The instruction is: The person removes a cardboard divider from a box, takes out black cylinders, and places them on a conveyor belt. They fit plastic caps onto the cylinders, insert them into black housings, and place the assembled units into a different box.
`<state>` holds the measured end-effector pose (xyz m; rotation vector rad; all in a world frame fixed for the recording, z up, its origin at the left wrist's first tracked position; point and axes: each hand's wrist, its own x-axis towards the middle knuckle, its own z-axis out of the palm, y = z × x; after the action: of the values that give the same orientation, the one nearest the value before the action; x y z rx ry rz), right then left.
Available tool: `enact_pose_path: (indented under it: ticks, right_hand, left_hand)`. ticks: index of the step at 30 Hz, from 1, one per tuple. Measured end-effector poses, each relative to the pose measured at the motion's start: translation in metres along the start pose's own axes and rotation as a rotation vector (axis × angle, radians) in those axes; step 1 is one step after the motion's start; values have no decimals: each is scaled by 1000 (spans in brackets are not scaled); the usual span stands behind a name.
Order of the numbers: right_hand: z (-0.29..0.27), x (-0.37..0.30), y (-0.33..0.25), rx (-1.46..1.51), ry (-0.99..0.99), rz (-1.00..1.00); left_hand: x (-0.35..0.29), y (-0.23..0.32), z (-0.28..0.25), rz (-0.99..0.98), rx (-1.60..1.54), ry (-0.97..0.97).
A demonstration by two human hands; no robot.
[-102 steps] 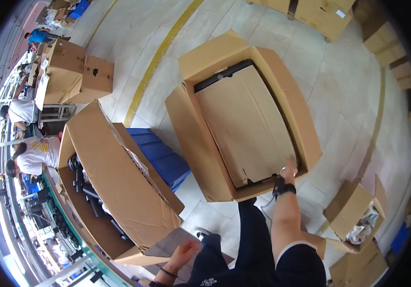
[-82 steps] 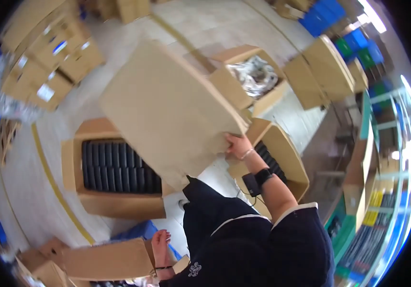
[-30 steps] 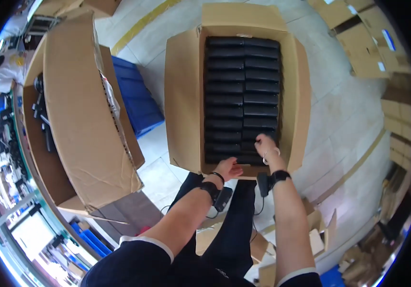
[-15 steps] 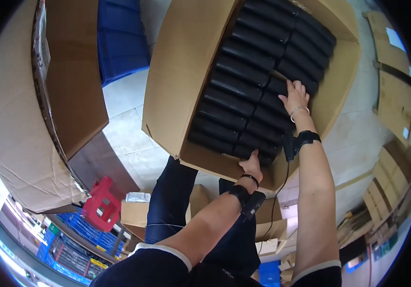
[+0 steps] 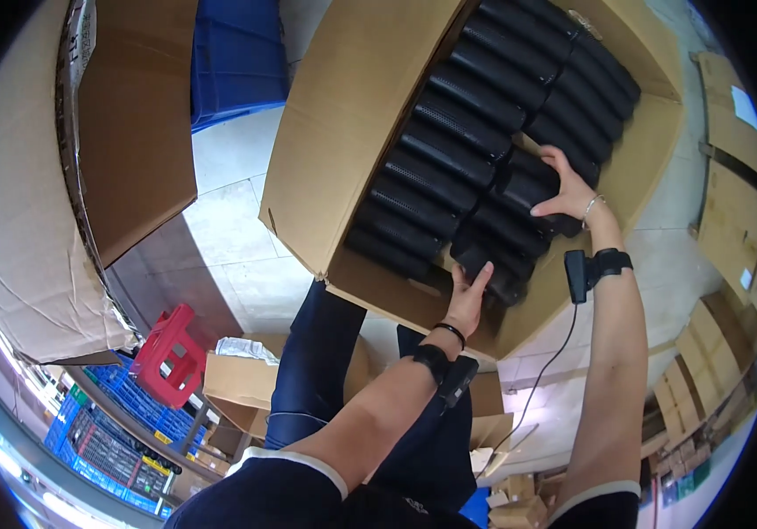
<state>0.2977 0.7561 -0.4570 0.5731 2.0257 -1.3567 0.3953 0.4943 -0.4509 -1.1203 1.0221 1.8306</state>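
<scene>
Black mesh-patterned cylinders (image 5: 449,123) lie in two rows inside a large open cardboard box (image 5: 361,115). My right hand (image 5: 570,192) is curled over one black cylinder (image 5: 519,187) in the right-hand row, thumb on the near side and fingers on the far side. At the box's near end my left hand (image 5: 466,298) grips another black cylinder (image 5: 491,260), its thumb raised along the side and its other fingers partly hidden. That cylinder sits tilted against its neighbours. Each wrist carries a black strapped device.
Left of the box stands another big open cardboard carton (image 5: 136,132), with a blue plastic bin (image 5: 237,62) behind. A red plastic stool (image 5: 169,357) and a small carton (image 5: 242,379) are at lower left. Flattened cardboard (image 5: 731,212) leans along the right.
My right hand has spread its thumb and fingers around a cylinder. The near cylinders of the right-hand row have shifted and tilted, with my left hand now around one. The view has moved slightly.
</scene>
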Motion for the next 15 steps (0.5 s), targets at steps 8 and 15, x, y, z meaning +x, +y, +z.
enact_pose_path:
  ticks: [8, 15]
  right_hand:
    - [13, 6, 21, -255, -194, 288]
    - [58, -29, 37, 428, -215, 119]
  left_hand:
    - [19, 12, -10, -37, -6, 30]
    - [17, 40, -10, -177, 85, -288]
